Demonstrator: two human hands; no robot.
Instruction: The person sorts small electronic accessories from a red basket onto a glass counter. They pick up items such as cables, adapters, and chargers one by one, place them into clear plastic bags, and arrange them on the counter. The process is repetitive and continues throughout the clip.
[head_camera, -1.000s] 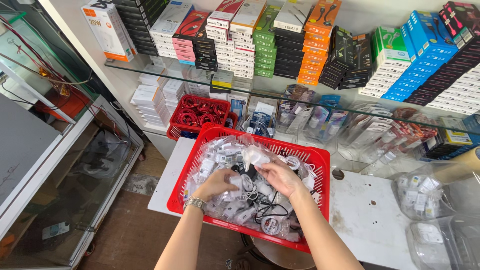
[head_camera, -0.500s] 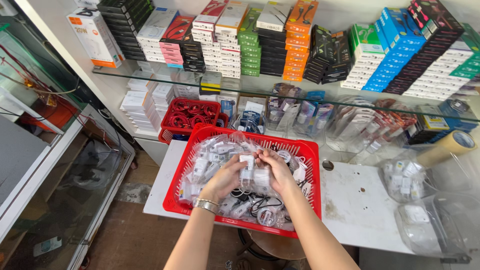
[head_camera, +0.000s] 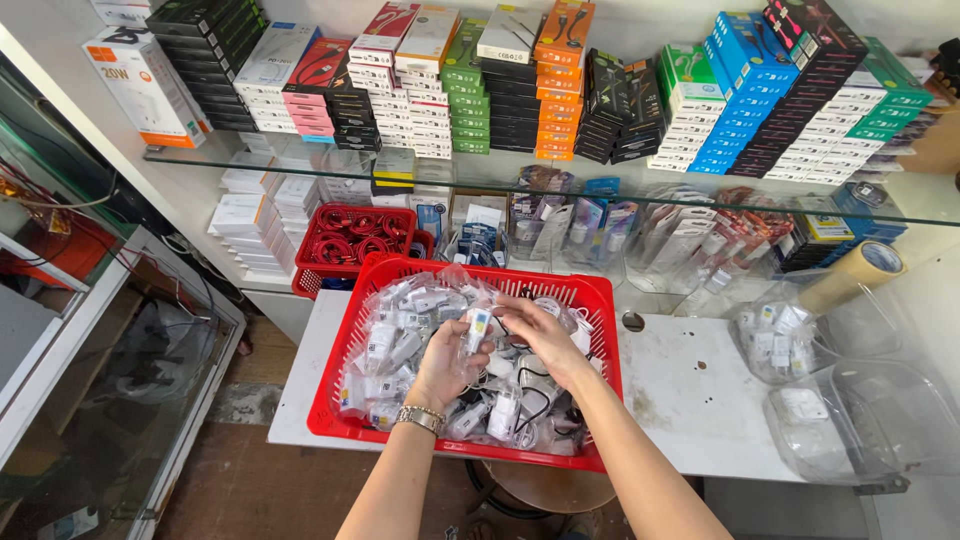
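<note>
A red plastic basket (head_camera: 345, 385) sits on a white table, full of small white chargers and cables in clear bags (head_camera: 395, 335). My left hand (head_camera: 447, 365), with a metal watch on the wrist, holds one clear bag with a white charger (head_camera: 477, 325) above the basket's middle. My right hand (head_camera: 538, 335) is beside it, fingers pinching the same bag at its right side. Loose black cables (head_camera: 535, 400) lie in the basket under my hands.
A smaller red basket of coiled red cables (head_camera: 350, 235) stands behind. A glass shelf (head_camera: 700, 195) carries stacked coloured boxes. Clear plastic tubs (head_camera: 870, 420) and a tape roll (head_camera: 860, 265) are at the right. A glass cabinet (head_camera: 110, 380) stands at the left.
Both hands have risen from among the bags and come together on one bagged charger, now held above the basket. The camera has shifted slightly.
</note>
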